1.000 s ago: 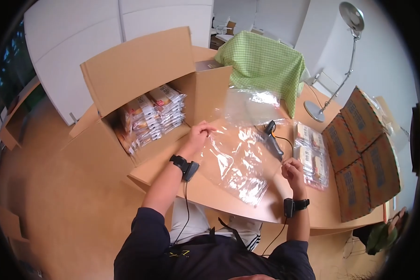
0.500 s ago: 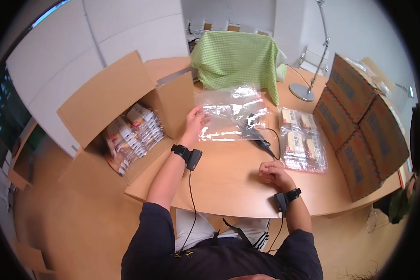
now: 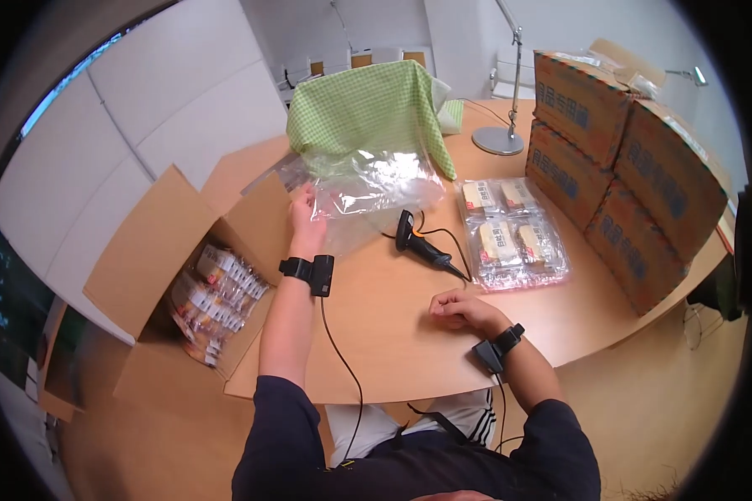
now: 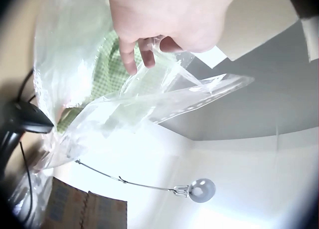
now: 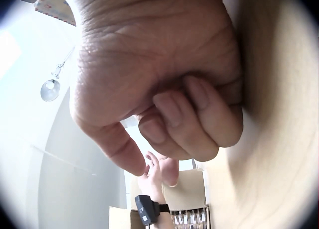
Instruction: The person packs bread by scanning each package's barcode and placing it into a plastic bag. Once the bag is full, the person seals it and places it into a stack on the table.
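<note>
A clear plastic bag (image 3: 376, 185) spreads across the back of the table, partly over a green checked cloth. At its left side my left hand (image 3: 306, 219) pinches its film; in the left wrist view the bag (image 4: 184, 99) hangs from the fingers. My right hand (image 3: 470, 311) rests at the table's front right, fingers loosely curled with nothing in them, as the right wrist view also shows. Between the hands lies a black barcode scanner (image 3: 424, 245) with its cable. Right of it is a clear bag of packaged food (image 3: 514, 238), lying flat.
An open cardboard carton (image 3: 146, 242) with several packs (image 3: 217, 296) inside stands at the left. Printed cardboard boxes (image 3: 618, 167) are stacked at the right. A desk lamp (image 3: 500, 140) stands at the back, beside the green checked cloth (image 3: 355, 108). The table's front edge runs by my body.
The left hand has carried the clear bag away from the table's front toward the back. The right hand has come down onto the table and inward. My head view has turned to the right.
</note>
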A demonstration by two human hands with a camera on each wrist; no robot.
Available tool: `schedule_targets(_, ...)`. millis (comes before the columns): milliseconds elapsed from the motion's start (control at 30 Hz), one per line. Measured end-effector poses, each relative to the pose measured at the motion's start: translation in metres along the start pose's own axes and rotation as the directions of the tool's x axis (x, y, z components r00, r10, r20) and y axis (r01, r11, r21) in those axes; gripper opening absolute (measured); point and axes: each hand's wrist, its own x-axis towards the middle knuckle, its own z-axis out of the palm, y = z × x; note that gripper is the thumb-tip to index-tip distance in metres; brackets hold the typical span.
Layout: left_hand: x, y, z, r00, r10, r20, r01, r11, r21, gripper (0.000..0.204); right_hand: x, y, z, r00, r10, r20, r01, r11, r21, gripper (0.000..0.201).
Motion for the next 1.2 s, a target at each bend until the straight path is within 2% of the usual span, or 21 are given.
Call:
schedule_targets(67, 0.004, 0.004, 0.013, 0.993, 0.101, -0.056, -0.081, 0.952, 0.294, 0.033, -0.001, -0.003, 0.005, 0.999, -0.006, -0.036, 0.004, 0.999, -0.037, 0.014)
schedule_targets(200, 0.022, -0.001, 0.014, 0.996, 0.064, -0.069, -0.040, 0.949, 0.311, 0.032, -0.002, -0.002, 0.006, 0.997, 0.012, -0.078, -0.018, 0.997, -0.078, 0.010)
schedule_targets(267, 0.023, -0.003, 0.019, 0.950, -0.046, -0.309, 0.167, 0.911, 0.377, 0.027, -0.002, -0.001, 0.007, 0.996, 0.001, -0.089, -0.009, 0.996, -0.084, 0.010)
schedule_targets(300, 0.022, -0.004, 0.021, 0.954, -0.050, -0.296, 0.167, 0.909, 0.383, 0.027, -0.001, -0.001, 0.007, 0.996, 0.001, -0.093, -0.010, 0.995, -0.096, 0.009)
schedule_targets(367, 0.035, -0.011, 0.006, 0.974, 0.117, -0.196, 0.083, 0.618, 0.782, 0.024, -0.001, 0.001, 0.006, 0.995, -0.014, -0.097, 0.004, 0.995, -0.103, 0.009)
schedule_targets(400, 0.044, -0.014, -0.006, 0.977, 0.115, -0.178, 0.070, 0.616, 0.784, 0.024, -0.001, 0.001, 0.006, 0.995, -0.015, -0.095, 0.004, 0.994, -0.109, 0.008)
schedule_targets(467, 0.064, -0.018, -0.029, 0.984, 0.143, -0.110, 0.075, 0.230, 0.970, 0.025, -0.003, 0.000, 0.007, 0.995, -0.026, -0.093, 0.017, 0.996, -0.091, 0.009)
schedule_targets(567, 0.078, -0.020, -0.042, 0.987, 0.135, -0.085, 0.061, 0.174, 0.983, 0.030, 0.002, 0.004, 0.001, 1.000, 0.020, -0.020, -0.021, 0.998, -0.064, 0.010)
schedule_targets(633, 0.079, -0.024, -0.042, 0.987, 0.101, -0.122, 0.129, -0.064, 0.990, 0.049, -0.001, 0.001, 0.003, 1.000, 0.000, -0.026, -0.003, 0.996, -0.091, 0.010)
schedule_targets(667, 0.078, -0.030, -0.042, 0.989, 0.093, -0.114, 0.120, -0.064, 0.991, 0.049, -0.003, -0.001, 0.005, 1.000, 0.008, -0.020, -0.010, 0.993, -0.118, 0.009)
schedule_targets(733, 0.076, -0.040, -0.048, 0.964, 0.253, -0.083, 0.192, -0.441, 0.877, 0.064, -0.003, -0.001, 0.006, 1.000, 0.003, -0.030, -0.006, 0.993, -0.119, 0.010)
schedule_targets(767, 0.076, -0.043, -0.052, 0.964, 0.251, -0.089, 0.195, -0.438, 0.878, 0.064, -0.002, -0.001, 0.006, 0.999, 0.002, -0.032, -0.006, 0.993, -0.117, 0.012)
schedule_targets(833, 0.073, -0.051, -0.065, 0.992, 0.093, 0.086, -0.022, -0.538, 0.842, 0.072, 0.002, 0.003, 0.003, 0.999, -0.007, -0.035, 0.002, 0.991, -0.137, 0.013)
schedule_targets(867, 0.059, -0.054, -0.058, 0.993, 0.088, 0.073, -0.015, -0.536, 0.844, 0.072, 0.003, 0.005, 0.002, 0.999, -0.026, -0.034, 0.020, 0.988, -0.155, 0.013)
schedule_targets(933, 0.014, -0.058, -0.019, 0.990, -0.086, 0.113, -0.141, -0.509, 0.849, 0.067, 0.002, 0.001, 0.004, 0.999, -0.016, -0.028, 0.011, 0.985, -0.174, 0.012)
schedule_targets(967, -0.003, -0.062, -0.016, 0.990, -0.099, 0.099, -0.136, -0.509, 0.850, 0.067, 0.001, 0.000, 0.004, 1.000, -0.017, -0.021, 0.012, 0.980, -0.197, 0.010)
schedule_targets(1033, -0.034, -0.072, -0.016, 0.925, -0.189, 0.329, -0.379, -0.437, 0.816, 0.060, 0.002, 0.003, 0.002, 1.000, -0.005, -0.024, 0.000, 0.983, -0.184, 0.010)
schedule_targets(1067, -0.052, -0.075, -0.011, 0.927, -0.202, 0.317, -0.375, -0.431, 0.821, 0.060, 0.004, 0.004, 0.000, 1.000, -0.009, -0.020, 0.005, 0.982, -0.191, 0.010)
schedule_targets(1133, -0.088, -0.075, -0.003, 0.815, -0.250, 0.522, -0.574, -0.228, 0.787, 0.051, 0.006, 0.008, -0.003, 1.000, 0.021, -0.004, -0.021, 0.986, -0.166, 0.010)
schedule_targets(1167, -0.102, -0.074, 0.000, 0.820, -0.255, 0.512, -0.565, -0.220, 0.795, 0.051, 0.007, 0.009, -0.001, 1.000, -0.009, -0.008, 0.007, 0.971, -0.238, 0.009)
schedule_targets(1200, -0.114, -0.071, 0.003, 0.773, -0.281, 0.569, -0.614, -0.102, 0.783, 0.042, 0.008, 0.010, 0.000, 0.999, -0.039, -0.008, 0.035, 0.950, -0.311, 0.009)
